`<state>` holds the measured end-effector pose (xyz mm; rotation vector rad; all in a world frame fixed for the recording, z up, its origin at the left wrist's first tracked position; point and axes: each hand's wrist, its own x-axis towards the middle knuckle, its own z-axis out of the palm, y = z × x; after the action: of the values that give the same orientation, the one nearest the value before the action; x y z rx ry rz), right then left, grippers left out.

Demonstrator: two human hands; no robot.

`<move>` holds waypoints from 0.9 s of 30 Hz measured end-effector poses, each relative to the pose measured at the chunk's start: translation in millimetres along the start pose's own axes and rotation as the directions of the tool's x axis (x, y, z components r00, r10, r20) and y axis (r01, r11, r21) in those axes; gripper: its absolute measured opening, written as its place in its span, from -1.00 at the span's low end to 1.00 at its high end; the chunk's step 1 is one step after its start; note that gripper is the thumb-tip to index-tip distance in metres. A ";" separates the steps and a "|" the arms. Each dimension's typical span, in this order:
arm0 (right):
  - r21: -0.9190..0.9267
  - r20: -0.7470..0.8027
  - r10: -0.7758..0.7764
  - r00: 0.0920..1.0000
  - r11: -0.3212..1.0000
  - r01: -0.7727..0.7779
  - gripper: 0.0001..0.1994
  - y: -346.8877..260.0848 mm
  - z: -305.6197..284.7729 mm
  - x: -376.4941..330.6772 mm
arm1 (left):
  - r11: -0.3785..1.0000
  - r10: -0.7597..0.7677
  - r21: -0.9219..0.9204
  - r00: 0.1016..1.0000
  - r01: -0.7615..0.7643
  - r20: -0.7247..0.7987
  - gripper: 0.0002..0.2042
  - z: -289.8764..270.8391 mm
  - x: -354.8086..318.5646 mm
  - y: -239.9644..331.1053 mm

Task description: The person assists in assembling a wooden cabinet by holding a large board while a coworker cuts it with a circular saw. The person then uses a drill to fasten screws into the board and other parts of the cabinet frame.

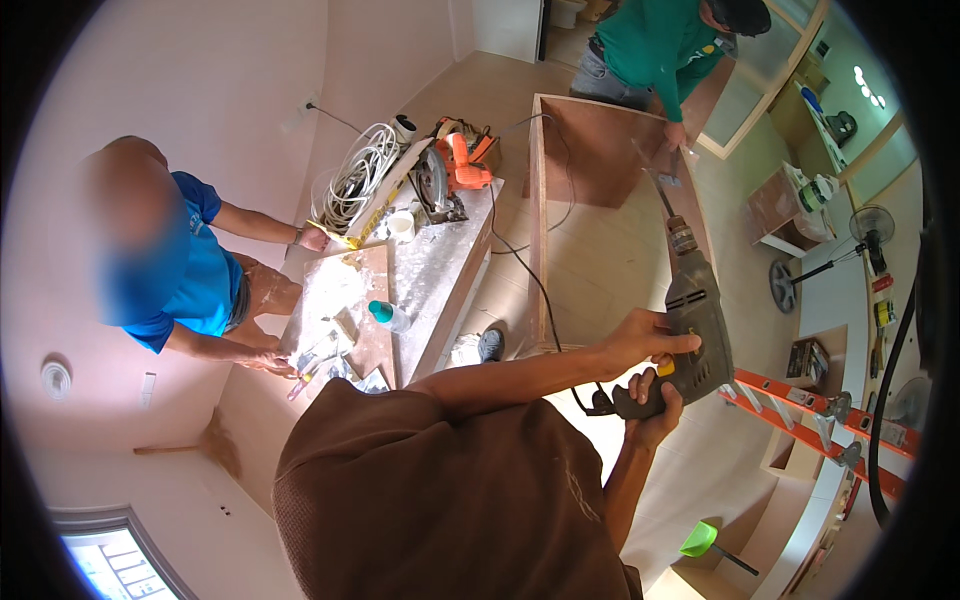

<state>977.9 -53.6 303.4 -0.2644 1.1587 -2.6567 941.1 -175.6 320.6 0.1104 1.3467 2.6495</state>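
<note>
The right hand (657, 412) grips the drill (698, 325) by its handle (629, 405); the left hand (648, 340), just ahead, clasps its body (708, 358). Beyond both hands, the bit (663, 194) points toward a wooden box (590, 160).

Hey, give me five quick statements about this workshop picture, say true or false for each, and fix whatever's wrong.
1. The left hand and right hand are both on the drill. True.
2. The circular saw lies on the floor. False: the circular saw is on the table.
3. A coil of pale cable lies near the saw. True.
4. The co-worker on the picture's left wears a yellow shirt. False: that co-worker's shirt is blue.
5. The dustpan is red. False: the dustpan is bright green.
</note>
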 end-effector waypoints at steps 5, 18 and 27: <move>-0.038 0.047 -0.023 0.999 0.999 0.025 -0.55 1.2 -3.9 -1.3 | 0.999 -0.026 -0.020 1.000 0.026 -0.002 -0.60 0.5 -3.3 1.1; -0.103 -0.099 -0.067 0.993 0.993 0.057 -0.56 -20.8 -25.8 19.7 | 0.997 -0.036 -0.075 0.999 0.034 -0.026 -0.60 15.8 41.1 -27.2; -0.009 -0.091 -0.001 0.996 1.000 0.000 -0.79 -67.6 -105.6 60.0 | 0.999 -0.034 0.005 0.999 0.033 0.038 -0.68 63.2 113.3 -54.2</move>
<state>884.3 47.7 286.8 -0.1459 1.1975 -2.6901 844.9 -73.3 313.0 0.1374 1.3301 2.6038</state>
